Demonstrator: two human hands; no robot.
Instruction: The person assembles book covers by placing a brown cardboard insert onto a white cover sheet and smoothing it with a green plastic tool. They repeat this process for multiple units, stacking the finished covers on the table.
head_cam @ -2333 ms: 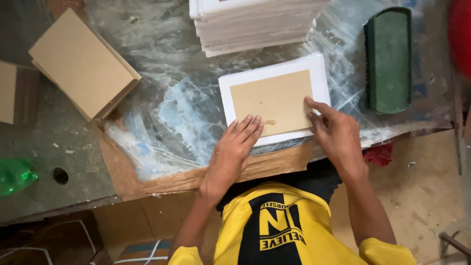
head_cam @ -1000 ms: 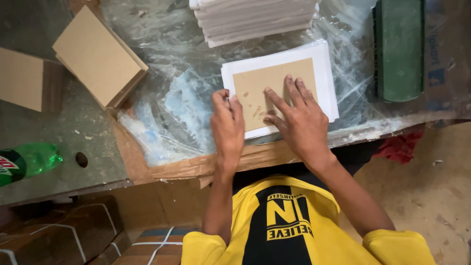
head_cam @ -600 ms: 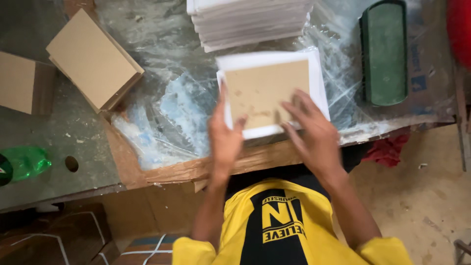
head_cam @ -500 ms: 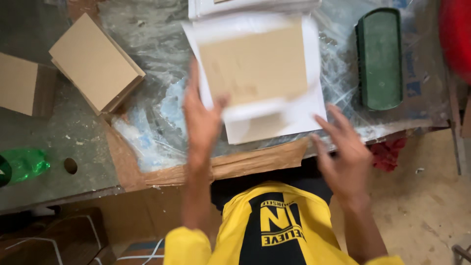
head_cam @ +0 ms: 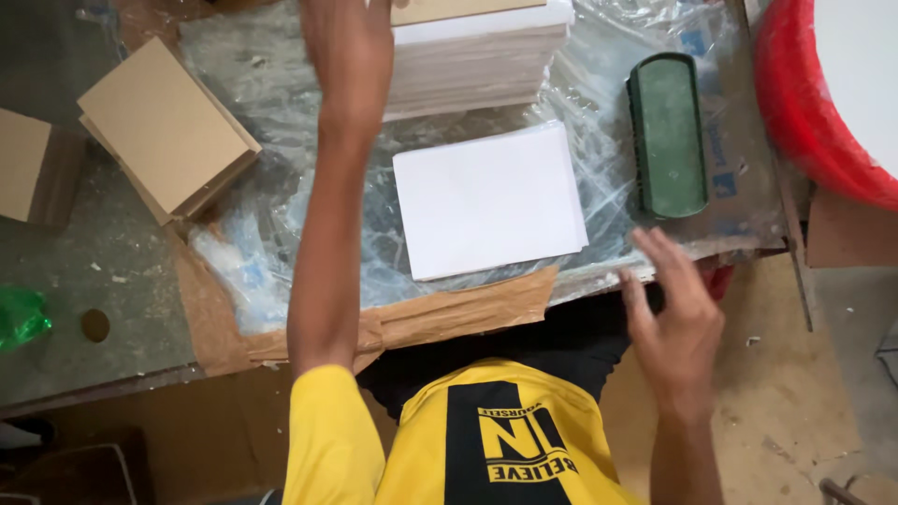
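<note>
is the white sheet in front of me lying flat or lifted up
Flat. The white sheet lies on the plastic-covered table; neither hand touches it.

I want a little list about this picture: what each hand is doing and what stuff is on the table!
left hand: stretched out to the tall stack, at its left edge; grip not clear
right hand: open, fingers spread, off the table edge, holding nothing
white sheet: flat on the plastic wrap, in front of the person
stack: white sheets, brown board on top
green block: right of the sheet
brown boards: piled at the left
red tub: far right
</note>
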